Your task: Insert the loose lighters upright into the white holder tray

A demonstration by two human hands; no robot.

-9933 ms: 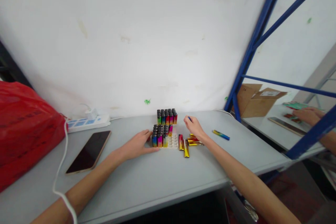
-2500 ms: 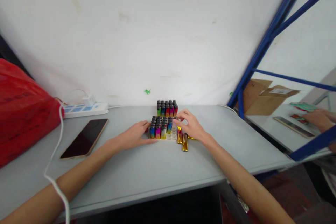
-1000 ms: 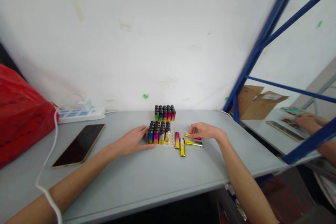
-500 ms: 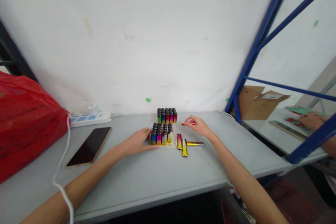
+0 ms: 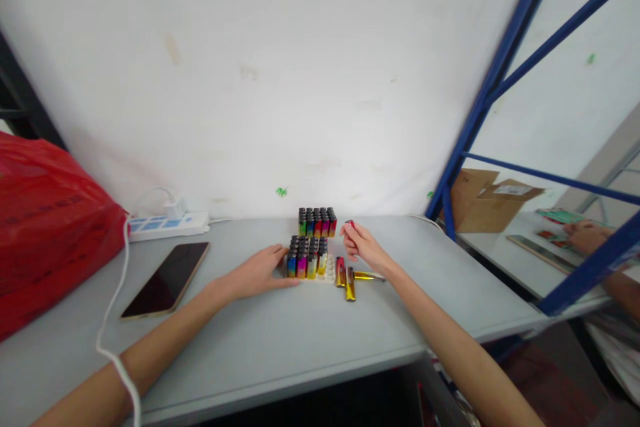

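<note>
Your left hand [image 5: 257, 273]: flat, steadying white tray [image 5: 327, 272]. Your right hand [image 5: 361, 245]: pinching 1 red-tipped lighter [image 5: 351, 224] upright.

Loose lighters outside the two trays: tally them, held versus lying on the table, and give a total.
Held in the right hand, upright: 1 lighter
Lying flat on the table, right of the near tray: 3 lighters
Total: 4
The left hand holds none; it rests against the near tray.
</note>
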